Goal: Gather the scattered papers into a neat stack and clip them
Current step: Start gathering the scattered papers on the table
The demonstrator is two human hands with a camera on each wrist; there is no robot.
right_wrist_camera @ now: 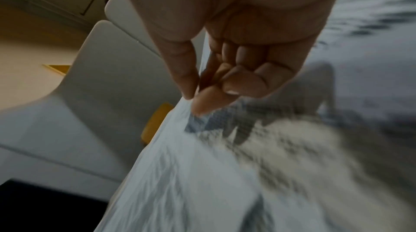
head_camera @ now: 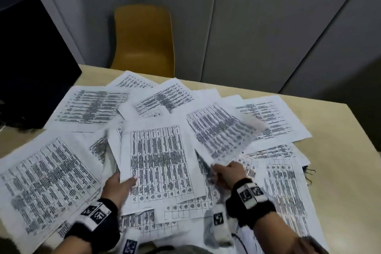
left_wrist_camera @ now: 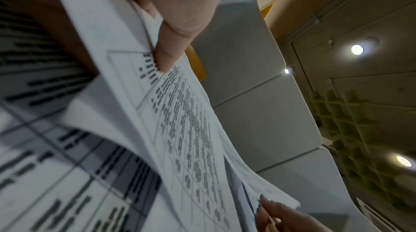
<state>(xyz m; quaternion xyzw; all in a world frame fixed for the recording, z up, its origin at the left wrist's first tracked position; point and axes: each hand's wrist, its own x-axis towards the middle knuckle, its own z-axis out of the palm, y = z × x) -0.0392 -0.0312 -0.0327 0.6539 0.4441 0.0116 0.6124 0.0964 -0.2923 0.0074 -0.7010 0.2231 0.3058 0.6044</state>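
Several printed sheets [head_camera: 90, 105] with tables lie scattered and overlapping across the beige table [head_camera: 329, 181]. My left hand [head_camera: 119, 184] grips the near left edge of a small stack of sheets [head_camera: 158, 163], thumb [left_wrist_camera: 167, 58] on top and the other fingers hidden beneath. My right hand [head_camera: 225, 171] pinches the near corner of one blurred sheet [head_camera: 222, 130], lifted off the pile to the right of that stack. In the right wrist view thumb and fingers [right_wrist_camera: 207, 99] close on that sheet's edge [right_wrist_camera: 202, 173]. No clip is in view.
A yellow chair [head_camera: 144, 41] stands behind the table's far edge against grey wall panels. A black box [head_camera: 26, 55] sits at the table's far left. A dark cord [head_camera: 309, 173] pokes out from under the papers on the right.
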